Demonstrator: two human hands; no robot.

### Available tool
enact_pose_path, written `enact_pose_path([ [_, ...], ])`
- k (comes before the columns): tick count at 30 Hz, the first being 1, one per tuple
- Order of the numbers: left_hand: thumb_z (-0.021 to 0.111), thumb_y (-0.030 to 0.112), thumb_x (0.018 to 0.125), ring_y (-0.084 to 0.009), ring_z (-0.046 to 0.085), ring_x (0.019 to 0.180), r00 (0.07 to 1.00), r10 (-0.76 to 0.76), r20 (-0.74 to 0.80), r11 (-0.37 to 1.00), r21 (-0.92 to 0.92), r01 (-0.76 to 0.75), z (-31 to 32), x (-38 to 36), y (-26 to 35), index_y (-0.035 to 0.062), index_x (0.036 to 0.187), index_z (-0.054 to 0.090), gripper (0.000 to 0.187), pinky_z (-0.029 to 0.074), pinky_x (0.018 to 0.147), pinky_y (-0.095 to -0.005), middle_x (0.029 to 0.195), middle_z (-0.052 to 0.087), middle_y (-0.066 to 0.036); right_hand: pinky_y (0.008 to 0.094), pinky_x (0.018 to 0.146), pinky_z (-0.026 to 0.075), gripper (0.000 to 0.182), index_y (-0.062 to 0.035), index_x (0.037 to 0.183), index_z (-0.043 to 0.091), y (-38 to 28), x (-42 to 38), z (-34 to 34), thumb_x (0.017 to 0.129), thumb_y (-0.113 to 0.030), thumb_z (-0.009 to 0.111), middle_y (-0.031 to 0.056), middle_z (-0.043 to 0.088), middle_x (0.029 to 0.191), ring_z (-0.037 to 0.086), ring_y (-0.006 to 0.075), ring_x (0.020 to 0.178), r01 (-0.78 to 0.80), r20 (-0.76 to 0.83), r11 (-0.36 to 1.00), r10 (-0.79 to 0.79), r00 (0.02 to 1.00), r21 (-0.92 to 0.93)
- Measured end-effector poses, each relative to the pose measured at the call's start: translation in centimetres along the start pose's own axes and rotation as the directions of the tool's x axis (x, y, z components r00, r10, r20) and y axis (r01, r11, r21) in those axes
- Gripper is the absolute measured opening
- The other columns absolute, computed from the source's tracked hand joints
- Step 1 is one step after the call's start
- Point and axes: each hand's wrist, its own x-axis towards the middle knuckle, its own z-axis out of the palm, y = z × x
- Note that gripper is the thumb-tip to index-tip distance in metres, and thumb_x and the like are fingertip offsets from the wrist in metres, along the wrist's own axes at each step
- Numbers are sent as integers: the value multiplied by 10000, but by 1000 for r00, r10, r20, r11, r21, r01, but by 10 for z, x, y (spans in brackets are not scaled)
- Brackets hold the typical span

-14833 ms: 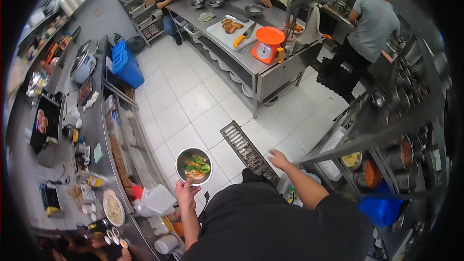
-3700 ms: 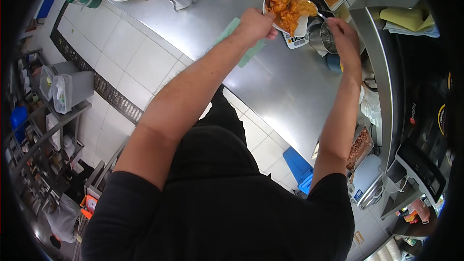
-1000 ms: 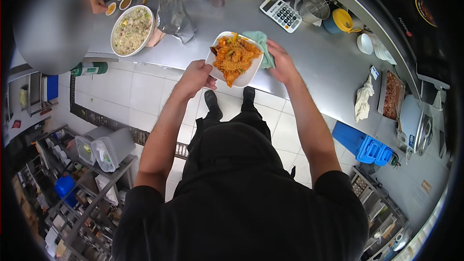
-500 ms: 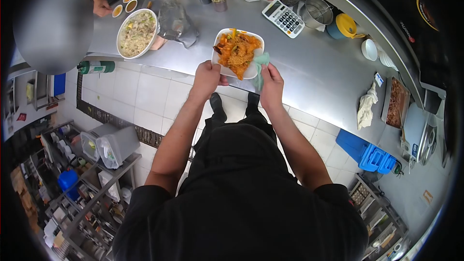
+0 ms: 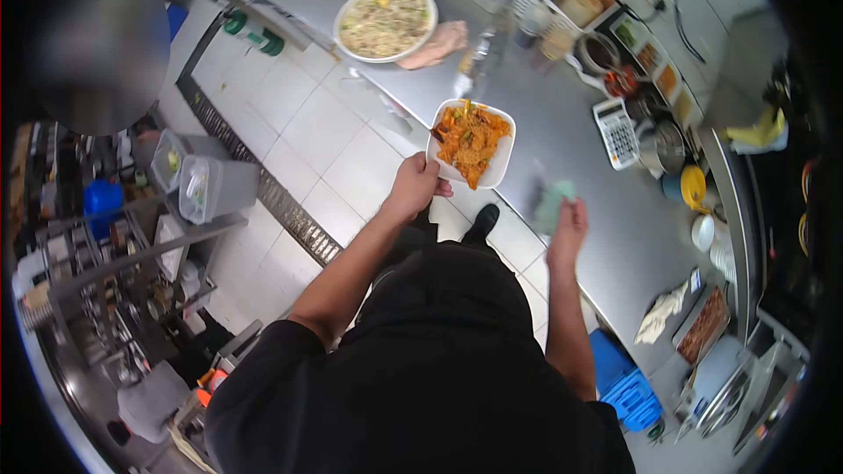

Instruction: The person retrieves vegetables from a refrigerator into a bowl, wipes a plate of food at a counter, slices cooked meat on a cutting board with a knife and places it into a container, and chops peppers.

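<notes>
Steel counter (image 5: 634,237), pale tiled floor (image 5: 338,154); dish (image 5: 498,164) in left hand (image 5: 418,185), cloth (image 5: 551,204) in right hand (image 5: 568,233)

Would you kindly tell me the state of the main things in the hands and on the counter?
Left hand: closed on the dish's edge
Right hand: closed on the green cloth
Square white dish: filled with orange-sauced food, held
Green cloth: bunched, apart from the dish
Oval rice bowl: full, uncovered
Calculator: keys up
Cream cloth: crumpled
</notes>
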Motion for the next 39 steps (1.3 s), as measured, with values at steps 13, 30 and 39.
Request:
enact_pose_path([
  [13,427,132,1054,-129,637,623,999,3,32,975,221,-10,-124,-46,41,-67,1097,605,270,600,642,-311,808,647,-80,256,721,521,341,-37,1248,687,-79,53,76,1057,-315,636,32,720,1008,640,101,815,126,239,923,-39,970,-363],
  [30,445,150,1031,-183,702,639,905,-92,416,836,526,-157,-4,-12,68,-94,1076,596,290,586,659,-341,752,688,-121,326,857,534,355,-38,1156,723,-124,62,87,970,-339,749,73,743,1012,665,157,930,354,610,820,-8,792,-450],
  [39,465,164,1019,-204,729,657,900,-95,425,830,533,-164,34,-6,49,-113,1101,593,316,590,673,-343,789,691,-148,371,825,536,320,-51,1082,680,-133,64,52,920,-314,764,132,720,951,683,251,882,425,593,703,-6,805,-571],
])
